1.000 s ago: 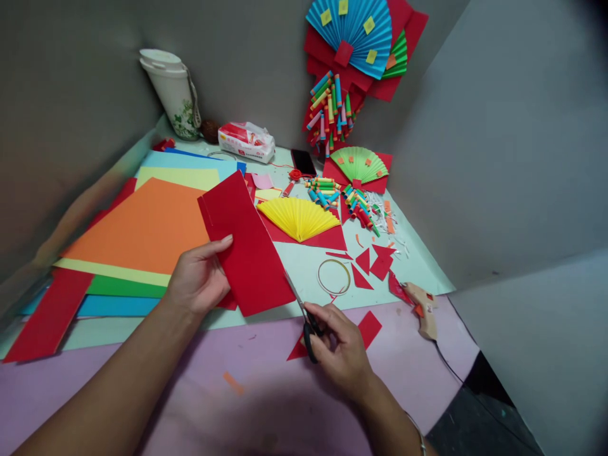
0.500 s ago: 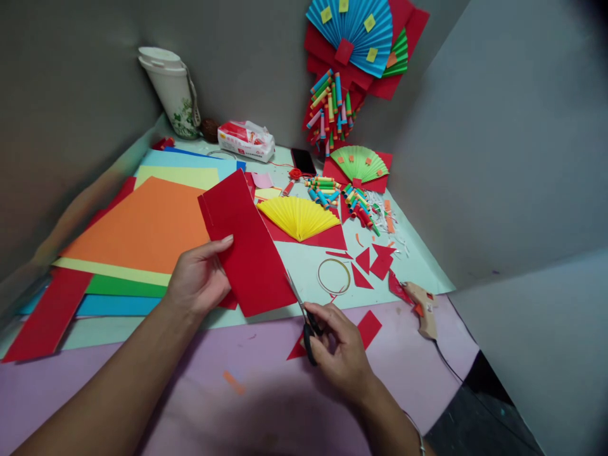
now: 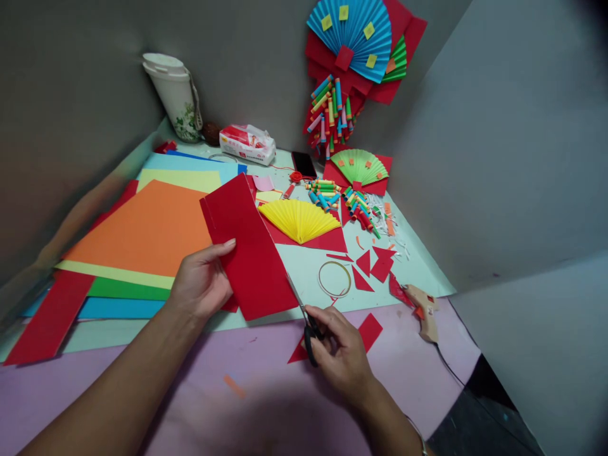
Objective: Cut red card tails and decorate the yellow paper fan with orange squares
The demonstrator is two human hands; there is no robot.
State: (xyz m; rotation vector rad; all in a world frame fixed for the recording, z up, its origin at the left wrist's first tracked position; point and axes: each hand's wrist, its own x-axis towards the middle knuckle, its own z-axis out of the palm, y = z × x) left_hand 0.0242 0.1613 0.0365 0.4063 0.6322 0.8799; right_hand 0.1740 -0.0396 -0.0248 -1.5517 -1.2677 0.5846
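Note:
My left hand point(image 3: 202, 282) is closed on the left edge of a red sheet of card point(image 3: 251, 253), thumb on top, holding it tilted above the table. My right hand point(image 3: 339, 345) grips a pair of scissors point(image 3: 311, 339) with black handles. Their blades point up and left, lying along the lower right edge of the card; whether they are in the card I cannot tell. Beyond the card lies a yellow pleated paper fan point(image 3: 300, 221) on red card. Below the scissors are red paper offcuts point(image 3: 370, 330), partly hidden by my right hand.
Stacked coloured paper point(image 3: 142, 231) lies at left. A roll of tape point(image 3: 335, 279), red scraps point(image 3: 363, 263) and a corded glue gun point(image 3: 422, 310) are at right. Behind stand a white cup point(image 3: 173, 98), a tissue pack point(image 3: 247, 144), a phone point(image 3: 304, 164) and a blue fan decoration point(image 3: 351, 38).
The whole view has shifted down slightly. Both hands keep the same hold on the card and scissors, with hardly any movement between them.

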